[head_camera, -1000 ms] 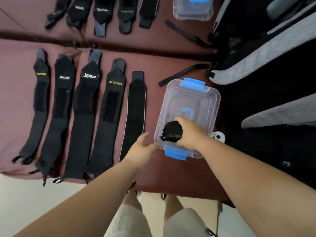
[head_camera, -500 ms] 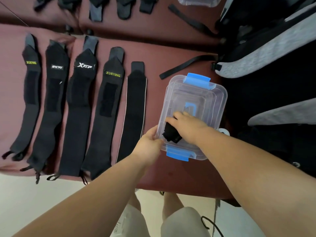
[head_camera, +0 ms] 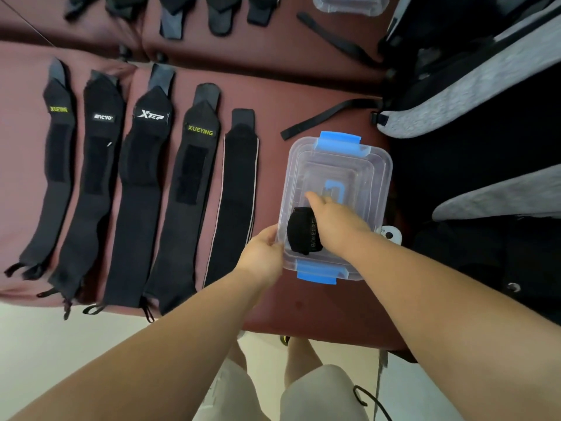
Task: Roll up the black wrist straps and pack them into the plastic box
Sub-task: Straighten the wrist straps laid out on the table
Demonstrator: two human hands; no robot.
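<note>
Head view looks down on my right hand (head_camera: 337,221) inside the plastic box (head_camera: 383,165), fingers straight and pointing far-left, palm lying against the rolled strap (head_camera: 299,235), which sits in the box's near-left corner. My left hand (head_camera: 262,253) grips the box's near-left wall, fingers curled over the rim. Left of the box, five flat straps (head_camera: 136,189) lie side by side on the maroon table (head_camera: 303,92), the plain strap (head_camera: 235,192) nearest my left hand. A loose webbing strap (head_camera: 324,117) lies just beyond the box, a grey and black bag (head_camera: 470,86) crowds the right, and a small white object (head_camera: 391,235) sits just beside the box by my right wrist
</note>
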